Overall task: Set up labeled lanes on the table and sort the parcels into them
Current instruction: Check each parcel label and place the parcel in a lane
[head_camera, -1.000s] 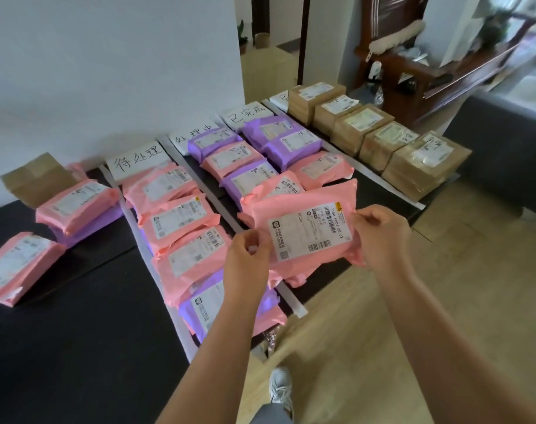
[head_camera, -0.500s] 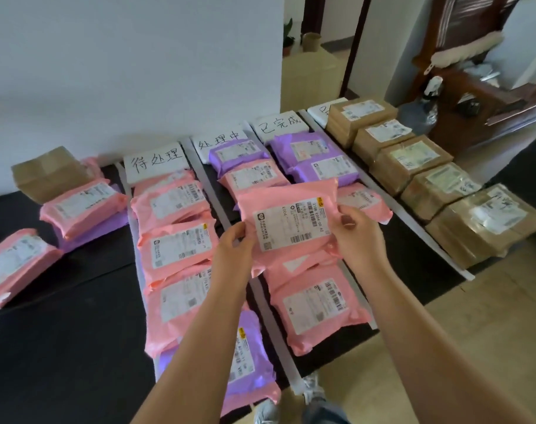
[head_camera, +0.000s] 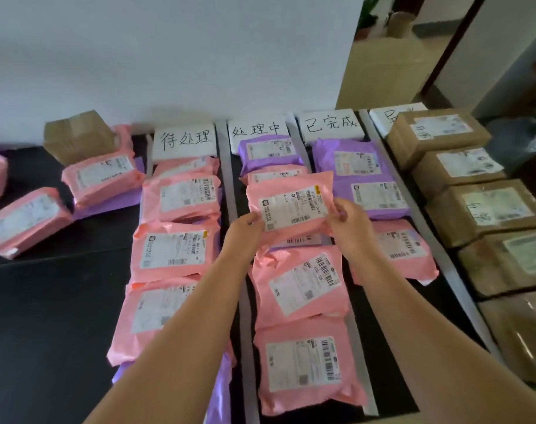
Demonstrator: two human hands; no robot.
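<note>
Over the second lane, headed by a white paper sign (head_camera: 256,130) reading 处理中: one pink plastic mailer parcel (head_camera: 291,203) with a white shipping label, held above the pink and purple parcels (head_camera: 303,286) lying there; contact with them cannot be told. Left hand (head_camera: 245,231) pinches its near-left corner; right hand (head_camera: 349,217) pinches its right edge. Edge grip judged to keep the label uncovered for placing. Label faces up. Long axis runs across the lane, right end angled slightly toward the white wall (head_camera: 168,56). Black table (head_camera: 46,332); grey tape strips (head_camera: 228,185) divide lanes.
</note>
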